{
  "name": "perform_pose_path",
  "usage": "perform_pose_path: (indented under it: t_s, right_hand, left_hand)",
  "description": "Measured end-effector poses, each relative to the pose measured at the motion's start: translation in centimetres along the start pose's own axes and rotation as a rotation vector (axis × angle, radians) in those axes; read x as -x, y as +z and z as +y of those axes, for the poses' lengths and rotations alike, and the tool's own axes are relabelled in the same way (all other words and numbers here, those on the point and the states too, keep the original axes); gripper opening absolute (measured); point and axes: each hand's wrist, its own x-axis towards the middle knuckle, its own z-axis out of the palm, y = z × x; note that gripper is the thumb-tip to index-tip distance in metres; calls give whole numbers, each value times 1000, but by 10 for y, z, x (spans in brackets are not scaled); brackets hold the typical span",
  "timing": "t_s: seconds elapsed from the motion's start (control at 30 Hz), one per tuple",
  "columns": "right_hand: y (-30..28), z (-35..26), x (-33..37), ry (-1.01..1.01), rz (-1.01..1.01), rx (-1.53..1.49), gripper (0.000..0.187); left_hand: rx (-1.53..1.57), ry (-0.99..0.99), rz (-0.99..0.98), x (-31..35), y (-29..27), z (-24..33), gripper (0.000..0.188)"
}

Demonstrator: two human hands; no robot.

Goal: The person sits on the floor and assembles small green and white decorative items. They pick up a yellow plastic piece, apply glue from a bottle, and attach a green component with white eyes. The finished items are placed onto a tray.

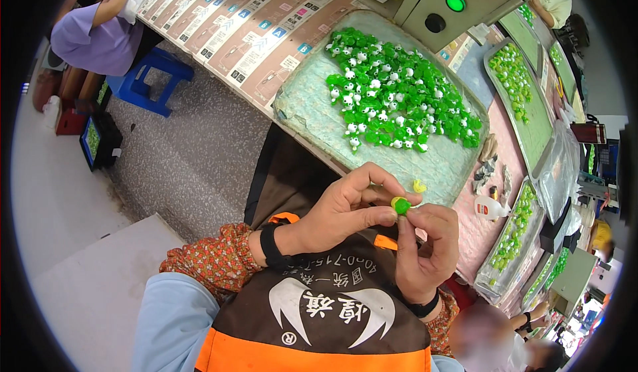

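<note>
Just past the table's near edge, my left hand (349,206) pinches a small green and yellow plastic piece (401,205) between thumb and fingers. Meeting it from the other side, my right hand (428,246) grips the same piece with thumb and forefinger. A small yellow part (419,186) shows just beyond the fingertips; I cannot tell whether it lies on the tray or is held. Beyond both hands is a wide tray with a pale green lining (306,93), bearing a heap of green pieces with white animal-like heads (399,96).
A metal box with lit red and green buttons (455,3) stands behind the tray. On the right are a white bottle (490,207), a long tray of green-yellow pieces (495,276) and another tray (545,133). A person in purple (100,40) sits far left, by a blue stool (149,80).
</note>
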Motion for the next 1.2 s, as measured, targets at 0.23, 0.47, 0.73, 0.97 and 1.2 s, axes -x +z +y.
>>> perform_pose_path:
  t_s: [0.23,0.47,0.73,0.97,1.2]
  right_hand:
    - [-2,1,0,-2,-6,-19,27]
    - [-2,2,5,69,21,-126,26]
    - [-9,-1,2,359,119,-504,21]
    - [-20,16,-12,564,197,-551,9]
    - [-28,44,-15,700,111,-328,10]
  left_hand:
    - [-56,8,-5,0,1,1,27]
    - [-43,7,-11,0,-2,-1,28]
    - [-53,-65,45,-1,-3,1,27]
    - [-73,-91,73,0,-2,5,26]
    - [-73,-98,82,-1,-6,5,27]
